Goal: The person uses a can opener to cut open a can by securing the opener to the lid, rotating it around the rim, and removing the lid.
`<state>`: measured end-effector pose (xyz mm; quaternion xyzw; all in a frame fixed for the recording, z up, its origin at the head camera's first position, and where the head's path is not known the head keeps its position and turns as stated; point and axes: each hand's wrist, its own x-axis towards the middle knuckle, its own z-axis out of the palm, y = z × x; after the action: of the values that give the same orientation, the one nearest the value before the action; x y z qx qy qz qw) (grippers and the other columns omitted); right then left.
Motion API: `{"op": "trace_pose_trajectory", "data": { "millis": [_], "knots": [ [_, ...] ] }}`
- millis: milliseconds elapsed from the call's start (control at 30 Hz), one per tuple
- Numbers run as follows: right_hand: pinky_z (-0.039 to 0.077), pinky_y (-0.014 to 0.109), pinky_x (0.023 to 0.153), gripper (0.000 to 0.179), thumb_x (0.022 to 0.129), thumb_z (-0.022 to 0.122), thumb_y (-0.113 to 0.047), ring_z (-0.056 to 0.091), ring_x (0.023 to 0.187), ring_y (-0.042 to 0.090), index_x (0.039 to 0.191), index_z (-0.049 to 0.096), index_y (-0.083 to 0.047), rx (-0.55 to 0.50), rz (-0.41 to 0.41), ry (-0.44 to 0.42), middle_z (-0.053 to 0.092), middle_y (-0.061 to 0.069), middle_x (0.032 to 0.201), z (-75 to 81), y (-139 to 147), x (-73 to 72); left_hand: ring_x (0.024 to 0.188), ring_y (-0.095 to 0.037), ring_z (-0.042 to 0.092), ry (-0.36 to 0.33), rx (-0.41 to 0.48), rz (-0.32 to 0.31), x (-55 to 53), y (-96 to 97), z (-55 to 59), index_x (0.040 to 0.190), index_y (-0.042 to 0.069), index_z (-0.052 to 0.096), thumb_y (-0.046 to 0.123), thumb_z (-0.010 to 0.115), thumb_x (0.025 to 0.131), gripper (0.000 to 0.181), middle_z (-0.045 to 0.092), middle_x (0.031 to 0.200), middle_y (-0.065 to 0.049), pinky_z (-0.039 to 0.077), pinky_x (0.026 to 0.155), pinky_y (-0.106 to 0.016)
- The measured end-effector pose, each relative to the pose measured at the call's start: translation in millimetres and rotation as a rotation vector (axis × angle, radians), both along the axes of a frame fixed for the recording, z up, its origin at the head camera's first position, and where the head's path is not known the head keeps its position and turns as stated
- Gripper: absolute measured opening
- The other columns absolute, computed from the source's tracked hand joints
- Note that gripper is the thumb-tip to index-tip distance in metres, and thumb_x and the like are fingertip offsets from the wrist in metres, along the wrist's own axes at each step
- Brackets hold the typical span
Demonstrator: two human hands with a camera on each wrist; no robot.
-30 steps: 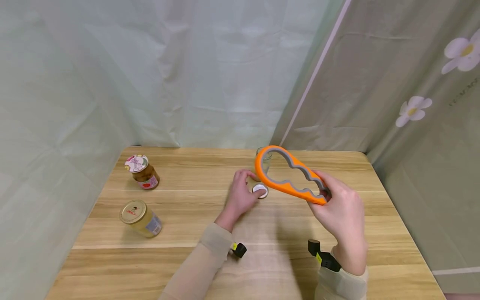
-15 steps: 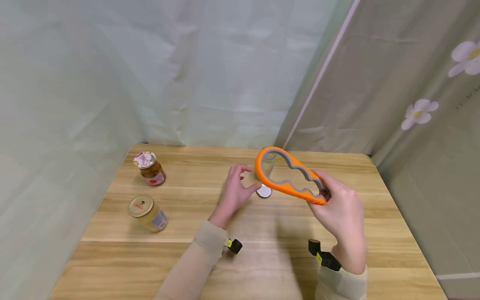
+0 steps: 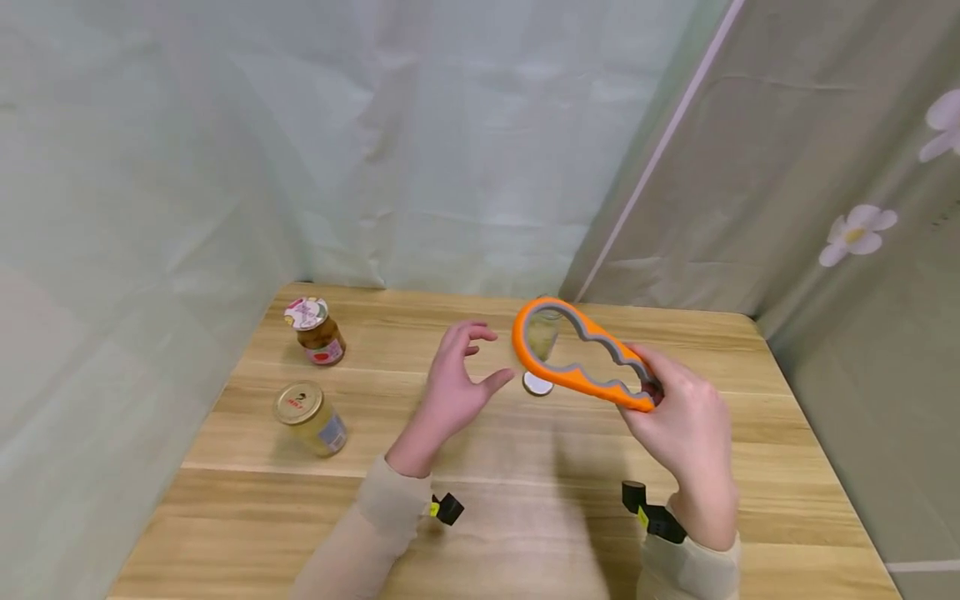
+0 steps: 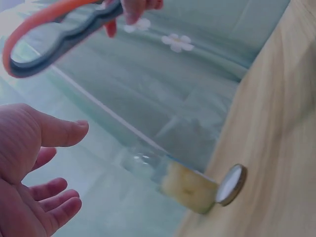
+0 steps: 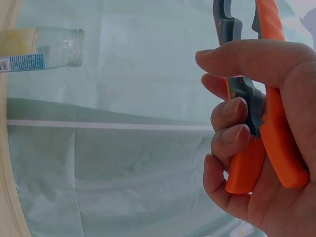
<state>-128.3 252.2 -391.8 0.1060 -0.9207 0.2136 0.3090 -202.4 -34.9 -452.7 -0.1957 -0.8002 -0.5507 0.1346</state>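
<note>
My right hand (image 3: 682,425) grips an orange jar opener (image 3: 573,380) with a scalloped grey lining, holding it up above the table. In the right wrist view, fingers and thumb wrap its handle (image 5: 284,143). My left hand (image 3: 456,392) hovers to the left of it, thumb and fingers spread, with nothing between them. Just right of the left thumb a jar lid (image 3: 537,383) lies on the table, its white inside facing up. Behind the opener's loop stands a lidless glass jar (image 5: 55,47) with yellowish contents; the head view shows it only partly.
Two lidded jars stand at the left of the wooden table (image 3: 247,517): one with brown contents and a patterned lid (image 3: 322,337), and nearer, one with a gold lid (image 3: 298,402). Pale curtains (image 3: 465,150) hang behind and beside the table.
My left hand has come off the lid and drawn back to the left, its fingers spreading. The lid stays on the table. My right hand keeps the opener nearly still.
</note>
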Motion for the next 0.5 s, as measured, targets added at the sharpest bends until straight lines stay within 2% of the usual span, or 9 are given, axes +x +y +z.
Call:
{"op": "trace_pose_trajectory", "data": {
  "millis": [200,500],
  "knots": [
    [0.037,0.032,0.052,0.047,0.076,0.082,-0.005,0.046,0.058,0.013,0.122,0.077,-0.012,0.0,0.0,-0.002,0.055,-0.005,0.071,0.3,0,0.1,0.137,-0.027,0.052,0.024,0.028,0.013,12.3,-14.3,14.3,0.126,0.005,0.064,0.001,0.091,0.083,0.051,0.056,0.145,-0.01,0.051,0.109,-0.047],
    [0.036,0.032,0.051,0.047,0.075,0.081,-0.006,0.046,0.058,0.013,0.121,0.076,-0.013,0.018,0.01,-0.002,0.053,-0.006,0.07,1.3,-3,0.1,0.137,-0.026,0.052,0.05,0.018,-0.003,19.8,-26.2,20.1,0.127,0.005,0.064,0.001,0.09,0.084,0.05,0.056,0.146,-0.008,0.05,0.109,-0.048]
  ]
}}
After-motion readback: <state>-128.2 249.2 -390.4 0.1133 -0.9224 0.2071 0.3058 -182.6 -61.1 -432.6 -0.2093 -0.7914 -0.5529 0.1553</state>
